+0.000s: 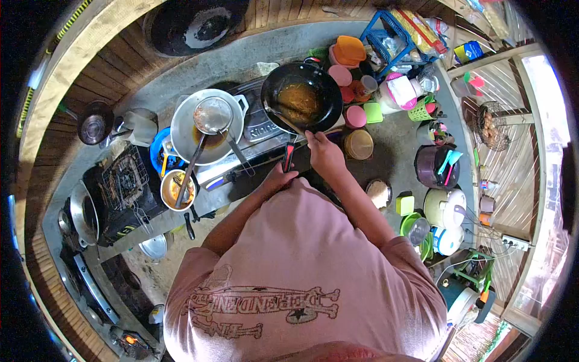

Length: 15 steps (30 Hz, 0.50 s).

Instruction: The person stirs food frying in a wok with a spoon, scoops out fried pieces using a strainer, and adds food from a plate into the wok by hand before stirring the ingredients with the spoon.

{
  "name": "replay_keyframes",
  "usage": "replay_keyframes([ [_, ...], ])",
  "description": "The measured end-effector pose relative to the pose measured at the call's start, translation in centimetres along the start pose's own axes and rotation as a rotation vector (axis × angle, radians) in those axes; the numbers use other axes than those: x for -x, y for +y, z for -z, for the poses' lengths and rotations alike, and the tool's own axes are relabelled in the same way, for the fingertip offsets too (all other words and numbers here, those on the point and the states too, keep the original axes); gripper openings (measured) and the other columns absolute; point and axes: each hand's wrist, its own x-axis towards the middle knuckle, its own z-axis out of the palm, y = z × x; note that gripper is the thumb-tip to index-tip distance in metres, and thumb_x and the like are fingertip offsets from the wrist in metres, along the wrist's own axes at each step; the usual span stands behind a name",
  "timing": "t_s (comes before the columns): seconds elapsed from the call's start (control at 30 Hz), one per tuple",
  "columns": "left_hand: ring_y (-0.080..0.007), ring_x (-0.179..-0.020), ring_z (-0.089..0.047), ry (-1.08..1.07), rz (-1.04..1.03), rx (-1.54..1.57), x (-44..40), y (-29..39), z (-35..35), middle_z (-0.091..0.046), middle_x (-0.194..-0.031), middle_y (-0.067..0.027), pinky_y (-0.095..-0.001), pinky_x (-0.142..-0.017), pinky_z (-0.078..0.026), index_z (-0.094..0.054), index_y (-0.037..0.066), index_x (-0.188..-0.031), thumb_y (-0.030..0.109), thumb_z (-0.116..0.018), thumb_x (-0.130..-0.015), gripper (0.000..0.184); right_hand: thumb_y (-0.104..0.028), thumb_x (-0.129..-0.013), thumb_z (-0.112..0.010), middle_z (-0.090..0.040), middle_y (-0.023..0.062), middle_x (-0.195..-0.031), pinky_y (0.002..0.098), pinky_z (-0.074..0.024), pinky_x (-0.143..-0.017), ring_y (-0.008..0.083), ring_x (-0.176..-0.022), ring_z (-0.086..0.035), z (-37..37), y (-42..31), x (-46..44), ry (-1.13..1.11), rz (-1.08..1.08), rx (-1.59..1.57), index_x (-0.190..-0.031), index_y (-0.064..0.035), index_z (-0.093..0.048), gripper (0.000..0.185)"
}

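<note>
Brown liquid (300,101) in wok (330,96), handle (289,155) in left hand (279,180), utensil (284,120) in right hand (326,152)

The person wears a loose T-shirt (301,235) in a dusty pink that leans toward mauve, paler along its near left edge where light catches it. Soft creases run down the cloth from its far part. The left sleeve (196,265) and the right sleeve (407,259) are short and of the same pink, wide at their openings; beyond them the forearms, the left hand (281,177) and the right hand (326,152) are bare. Across the near part of the shirt spreads a print (253,300) of large, ornate capitals outlined in dark reddish brown, with bone-like shapes that end in knobs. A small dark star (300,314) sits inside a rounded emblem beneath the lettering. Part of the wording is too distorted to read.
</note>
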Motion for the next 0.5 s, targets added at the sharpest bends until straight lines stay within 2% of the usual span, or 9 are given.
replay_keyframes([
  [0.03, -0.0157, -0.073, -0.060, 0.023, 0.014, -0.093, -0.2, 0.0, 0.2, -0.062, -0.088, -0.0052, -0.0308, -0.067, -0.049, -0.055, 0.002, -0.119, 0.029, -0.079, -0.078, 0.054, -0.006, -0.086, -0.053, -0.064, 0.0174, -0.102, 0.0450, -0.0558, -0.070, 0.0373, -0.084, -0.067, 0.0, 0.3, 0.3, 0.004, -0.003, -0.001, -0.127, -0.0026, -0.059, 0.042],
  [0.1, -0.0164, -0.078, -0.060, 0.013, -0.009, -0.062, -0.3, -0.3, 0.4, -0.062, -0.091, -0.0064, -0.0314, -0.072, -0.050, -0.055, 0.001, -0.120, 0.030, -0.079, -0.078, 0.056, -0.007, -0.087, -0.053, -0.063, 0.0168, -0.101, 0.0461, -0.0556, -0.069, 0.0377, -0.084, -0.067, 0.8, 1.2, 1.1, -0.181, -0.082, 0.093, -0.128, -0.0060, -0.059, 0.041],
  [0.13, -0.0170, -0.083, -0.061, 0.003, -0.030, -0.027, -0.3, -0.6, 0.5, -0.063, -0.094, -0.0075, -0.0319, -0.076, -0.050, -0.055, 0.001, -0.120, 0.032, -0.079, -0.077, 0.058, -0.007, -0.087, -0.053, -0.063, 0.0168, -0.101, 0.0461, -0.0556, -0.069, 0.0377, -0.084, -0.067, 1.2, 1.5, 1.2, -0.183, -0.082, 0.093, -0.128, -0.0060, -0.059, 0.041],
  [0.3, -0.0172, -0.091, -0.060, 0.000, -0.027, -0.056, 1.0, 1.4, 0.6, -0.062, -0.098, -0.0084, -0.0325, -0.082, -0.049, -0.055, 0.001, -0.120, 0.034, -0.079, -0.078, 0.059, -0.008, -0.089, -0.051, -0.064, 0.0172, -0.101, 0.0480, -0.0554, -0.068, 0.0389, -0.083, -0.067, 1.4, 0.8, 0.2, 0.019, -0.098, -0.011, -0.126, -0.0072, -0.060, 0.038],
  [0.33, -0.0177, -0.093, -0.060, 0.011, 0.004, -0.036, 1.2, 1.9, 0.4, -0.062, -0.098, -0.0082, -0.0327, -0.084, -0.048, -0.056, 0.001, -0.120, 0.034, -0.078, -0.078, 0.058, -0.008, -0.091, -0.050, -0.065, 0.0181, -0.103, 0.0472, -0.0558, -0.070, 0.0390, -0.087, -0.067, 1.2, 0.3, -0.3, -0.076, -0.104, -0.026, -0.128, -0.0073, -0.059, 0.038],
  [0.37, -0.0177, -0.093, -0.060, 0.011, 0.002, -0.035, 0.6, 0.7, 0.4, -0.062, -0.098, -0.0082, -0.0327, -0.084, -0.048, -0.056, 0.001, -0.120, 0.034, -0.078, -0.078, 0.058, -0.008, -0.091, -0.050, -0.065, 0.0181, -0.103, 0.0472, -0.0558, -0.070, 0.0390, -0.087, -0.067, 0.5, 0.7, 0.0, -0.075, -0.103, -0.025, -0.128, -0.0073, -0.059, 0.038],
  [0.43, -0.0175, -0.089, -0.060, -0.033, -0.078, -0.045, -1.2, -2.0, 0.8, -0.061, -0.096, -0.0073, -0.0322, -0.081, -0.049, -0.054, 0.001, -0.122, 0.032, -0.079, -0.078, 0.059, -0.010, -0.092, -0.051, -0.065, 0.0178, -0.105, 0.0460, -0.0560, -0.071, 0.0381, -0.089, -0.067, -0.7, 1.2, 0.4, 0.033, 0.033, 0.014, -0.129, -0.0066, -0.060, 0.038],
  [0.47, -0.0175, -0.089, -0.060, -0.030, -0.083, -0.048, -1.6, -2.5, 0.9, -0.061, -0.096, -0.0073, -0.0322, -0.081, -0.049, -0.054, 0.001, -0.122, 0.032, -0.079, -0.078, 0.059, -0.011, -0.092, -0.051, -0.065, 0.0170, -0.106, 0.0459, -0.0559, -0.071, 0.0373, -0.089, -0.067, 0.4, 1.4, 1.3, -0.136, -0.080, 0.063, -0.130, -0.0060, -0.059, 0.039],
  [0.5, -0.0163, -0.085, -0.059, -0.029, -0.119, -0.017, -1.5, -2.5, 0.9, -0.060, -0.094, -0.0066, -0.0314, -0.076, -0.049, -0.053, 0.001, -0.122, 0.032, -0.079, -0.078, 0.060, -0.011, -0.092, -0.051, -0.065, 0.0170, -0.106, 0.0459, -0.0559, -0.071, 0.0373, -0.089, -0.067, 1.6, 1.6, 1.6, -0.134, -0.075, 0.062, -0.130, -0.0060, -0.059, 0.039],
])
